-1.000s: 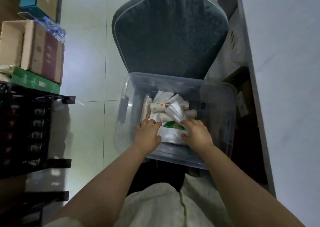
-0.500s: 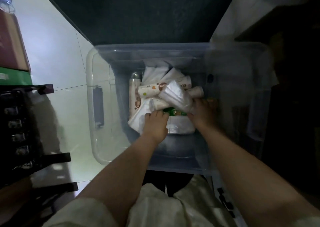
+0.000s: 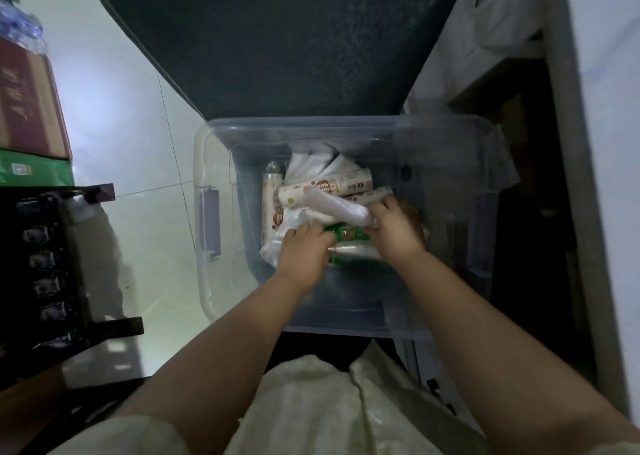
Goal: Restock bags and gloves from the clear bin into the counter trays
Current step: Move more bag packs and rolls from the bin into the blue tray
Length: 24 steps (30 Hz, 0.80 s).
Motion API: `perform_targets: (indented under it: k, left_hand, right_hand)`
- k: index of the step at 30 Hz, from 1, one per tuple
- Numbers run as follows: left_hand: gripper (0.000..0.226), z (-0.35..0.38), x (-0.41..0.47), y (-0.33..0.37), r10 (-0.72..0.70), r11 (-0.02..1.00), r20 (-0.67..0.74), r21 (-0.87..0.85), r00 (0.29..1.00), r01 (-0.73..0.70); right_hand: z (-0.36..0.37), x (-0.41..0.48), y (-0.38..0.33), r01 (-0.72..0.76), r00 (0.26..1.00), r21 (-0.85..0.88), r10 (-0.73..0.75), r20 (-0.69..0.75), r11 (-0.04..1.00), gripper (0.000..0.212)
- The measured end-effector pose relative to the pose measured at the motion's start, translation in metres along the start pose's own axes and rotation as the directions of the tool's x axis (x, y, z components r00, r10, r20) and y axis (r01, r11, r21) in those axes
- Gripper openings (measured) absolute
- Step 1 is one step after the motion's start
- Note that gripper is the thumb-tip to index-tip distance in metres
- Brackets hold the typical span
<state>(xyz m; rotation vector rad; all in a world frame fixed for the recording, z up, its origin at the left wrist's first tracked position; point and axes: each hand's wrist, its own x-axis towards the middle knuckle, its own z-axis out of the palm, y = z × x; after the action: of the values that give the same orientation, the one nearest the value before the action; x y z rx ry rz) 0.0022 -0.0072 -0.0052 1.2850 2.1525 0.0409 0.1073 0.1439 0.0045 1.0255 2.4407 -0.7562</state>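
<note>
A clear plastic bin (image 3: 207, 163) stands on the floor in front of me, holding several white rolls of bags (image 3: 325, 186) and flat white packs. Both my hands are inside it. My left hand (image 3: 304, 252) grips the left end of a green-labelled pack (image 3: 348, 234) lying among the white packs. My right hand (image 3: 396, 227) is closed over the right end of that pack, its fingers also touching a white roll (image 3: 334, 206) lying across the top. The counter trays are not in view.
A dark grey cushioned chair back (image 3: 277, 45) rises just behind the bin. Cardboard boxes (image 3: 27, 108) and a green box sit on a black rack (image 3: 45, 264) at the left. A white counter side (image 3: 602, 142) runs down the right.
The view has pulled back slightly from the bin. Both hands have closed in on the green-labelled pack, and the white roll on top has shifted to the right.
</note>
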Motion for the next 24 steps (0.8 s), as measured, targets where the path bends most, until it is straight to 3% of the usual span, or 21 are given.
perform_targets:
  k: [5,12,17,24]
  left_hand:
    - [0.019,-0.076,-0.027,0.007,0.082,0.993,-0.139,0.093,0.987,-0.070]
    - [0.015,-0.173,-0.075,0.027,0.311,0.950,-0.357,0.132,0.881,-0.282]
    - [0.018,-0.217,-0.102,0.042,0.537,0.837,-0.450,0.178,0.714,-0.518]
    - [0.009,-0.242,-0.124,0.097,0.761,0.607,-0.445,0.226,0.473,-0.762]
  right_hand:
    - [-0.079,-0.037,-0.035,0.106,0.979,-0.141,-0.128,-0.156,0.984,0.031]
    - [-0.158,-0.118,-0.072,-0.015,0.917,-0.179,-0.058,-0.394,0.984,0.028]
    - [-0.181,-0.178,-0.090,-0.104,0.828,-0.064,0.051,-0.559,0.993,0.030]
    - [-0.191,-0.271,-0.087,-0.302,0.618,0.098,0.273,-0.738,0.948,0.027]
